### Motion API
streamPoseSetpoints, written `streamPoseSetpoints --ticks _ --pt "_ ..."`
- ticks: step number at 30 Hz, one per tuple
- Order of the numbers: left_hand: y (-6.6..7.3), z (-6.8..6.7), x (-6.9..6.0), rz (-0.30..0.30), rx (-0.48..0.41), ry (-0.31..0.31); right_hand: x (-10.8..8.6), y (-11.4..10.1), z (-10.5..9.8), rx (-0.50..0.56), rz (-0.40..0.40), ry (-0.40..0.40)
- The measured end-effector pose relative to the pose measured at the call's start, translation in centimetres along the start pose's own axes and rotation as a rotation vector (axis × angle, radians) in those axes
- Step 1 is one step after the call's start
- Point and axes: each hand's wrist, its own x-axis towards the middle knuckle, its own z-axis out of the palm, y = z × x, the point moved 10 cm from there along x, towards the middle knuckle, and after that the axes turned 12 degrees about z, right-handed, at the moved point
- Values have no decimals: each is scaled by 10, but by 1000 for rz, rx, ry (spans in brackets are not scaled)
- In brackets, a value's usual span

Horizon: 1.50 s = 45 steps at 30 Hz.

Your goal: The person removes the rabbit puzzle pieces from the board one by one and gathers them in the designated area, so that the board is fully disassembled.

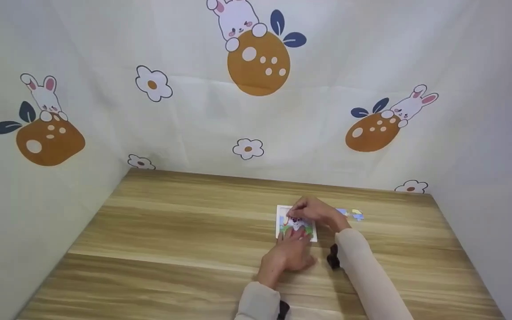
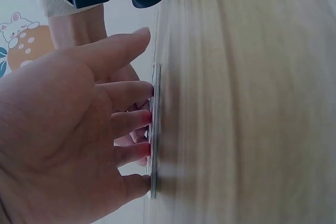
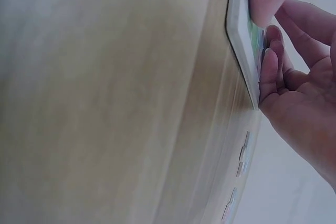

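Note:
A small jigsaw puzzle board (image 1: 314,238) with a white border lies flat on the table, its picture showing a white animal on green. My left hand (image 1: 288,255) rests on its near part, the fingers stretched out and their tips pressing down; the left wrist view shows these fingertips (image 2: 144,117) against the thin board. Over the board's far part, my right hand (image 1: 320,211) has thumb and fingers curled together. In the right wrist view its fingertips (image 3: 270,69) meet just above the picture, pinching what looks like a puzzle piece, mostly hidden by the fingers.
Loose puzzle pieces (image 1: 357,216) lie on the wooden table (image 1: 171,231) right of the board, partly behind my right hand. A pale curtain (image 1: 194,115) printed with rabbits, oranges and flowers encloses the table at the back and sides.

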Motion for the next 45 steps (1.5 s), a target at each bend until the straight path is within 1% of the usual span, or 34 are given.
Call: streamPoseSetpoints --ticks 4,10,13,22,26,32,35,38,41,45 --pt "1 0 -1 6 -10 5 0 0 1 -2 -1 -13" --pt "0 2 0 -14 -24 -16 1 4 -1 1 49 2" --pt "-1 2 0 -21 -29 -27 2 5 -2 6 57 4" --pt "-2 4 -1 -9 -30 -51 0 6 2 20 28 -9" --pt "-2 4 0 -8 -19 -51 0 7 1 14 32 5" --pt "-2 5 1 -12 10 -58 -2 2 0 2 16 18" --pt "-2 5 1 -13 -2 -62 -5 0 -1 2 26 43" --pt "-1 4 2 -5 1 -54 -11 -5 -7 17 39 103" --pt "-1 4 3 -6 2 -47 -20 -10 -18 59 40 183" --pt "-2 4 2 -11 0 -45 -34 -16 -37 107 -1 270"
